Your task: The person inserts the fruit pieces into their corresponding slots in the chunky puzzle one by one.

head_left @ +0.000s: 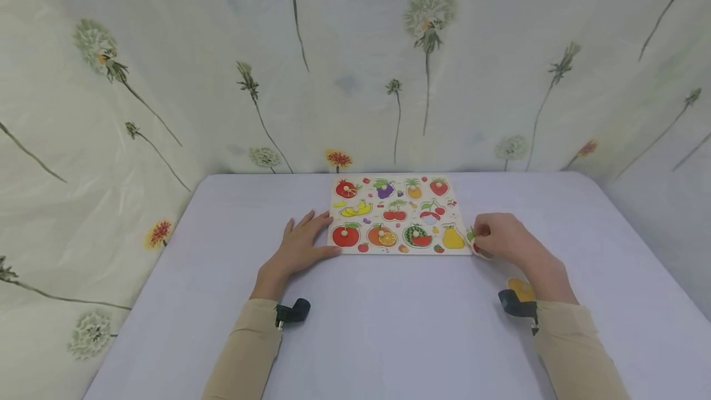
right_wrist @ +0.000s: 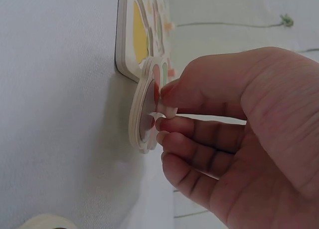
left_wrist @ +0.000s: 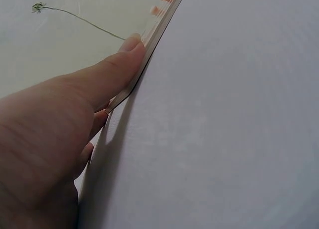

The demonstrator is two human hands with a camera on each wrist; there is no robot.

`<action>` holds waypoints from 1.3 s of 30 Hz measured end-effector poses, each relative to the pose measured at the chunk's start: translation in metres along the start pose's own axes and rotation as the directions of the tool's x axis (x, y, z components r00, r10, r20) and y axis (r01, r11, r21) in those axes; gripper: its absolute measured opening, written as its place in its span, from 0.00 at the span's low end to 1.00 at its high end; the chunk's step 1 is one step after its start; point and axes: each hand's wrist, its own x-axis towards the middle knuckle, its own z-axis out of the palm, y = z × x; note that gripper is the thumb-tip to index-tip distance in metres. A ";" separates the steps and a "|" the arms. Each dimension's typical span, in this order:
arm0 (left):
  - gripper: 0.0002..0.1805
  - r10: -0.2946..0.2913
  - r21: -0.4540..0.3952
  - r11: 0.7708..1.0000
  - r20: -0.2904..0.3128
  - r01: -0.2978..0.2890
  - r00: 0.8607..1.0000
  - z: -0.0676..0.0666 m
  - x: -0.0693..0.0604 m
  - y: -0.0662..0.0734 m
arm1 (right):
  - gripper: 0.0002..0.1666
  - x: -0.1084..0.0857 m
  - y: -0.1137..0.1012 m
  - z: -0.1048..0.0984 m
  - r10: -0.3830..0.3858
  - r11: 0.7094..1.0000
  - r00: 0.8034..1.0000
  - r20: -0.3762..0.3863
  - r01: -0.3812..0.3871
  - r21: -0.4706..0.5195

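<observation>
A wooden fruit puzzle board (head_left: 408,202) lies on the table, printed with fruit pictures, many bearing small knobs. My left hand (head_left: 302,242) rests at its near left corner, fingers spread along the left side. In the left wrist view the thumb of the left hand (left_wrist: 65,109) lies against the board's edge (left_wrist: 158,37). Just off the board's near right corner, my right hand (head_left: 502,238) pinches a red and green puzzle piece (head_left: 474,243) by its knob. The right wrist view shows this puzzle piece (right_wrist: 144,112) tilted on edge beside the board, held between thumb and fingertips.
A yellow-orange puzzle piece (head_left: 521,289) lies on the white table (head_left: 383,326) by my right wrist, partly hidden by the wrist camera (head_left: 516,304). The pear spot (head_left: 453,238) on the board shows no knob. A flower-printed curtain (head_left: 355,66) hangs behind the table.
</observation>
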 end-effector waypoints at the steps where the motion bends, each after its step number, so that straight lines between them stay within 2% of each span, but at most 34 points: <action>1: 0.45 0.000 0.001 1.000 -0.001 0.000 1.000 0.000 0.000 0.000 | 0.05 0.000 -0.001 0.000 -0.002 1.000 1.000 -0.001 0.002 0.001; 14: 0.45 0.018 0.007 1.000 -0.012 -0.018 1.000 0.001 0.001 -0.001 | 0.03 0.006 -0.007 0.001 -0.019 1.000 1.000 -0.019 0.019 0.003; 24: 0.44 0.011 0.008 1.000 -0.013 -0.010 1.000 0.001 0.000 -0.001 | 0.04 0.012 -0.015 0.005 -0.052 0.999 0.998 -0.039 0.052 -0.002; 32: 0.44 0.013 0.010 1.000 -0.010 -0.013 1.000 0.001 -0.001 -0.002 | 0.04 0.027 -0.023 0.008 -0.085 0.996 0.995 -0.054 0.085 -0.005; 39: 0.44 0.008 0.016 1.000 -0.010 -0.008 1.000 0.000 0.001 -0.001 | 0.03 0.037 -0.033 0.008 -0.069 0.998 0.996 -0.056 0.068 -0.009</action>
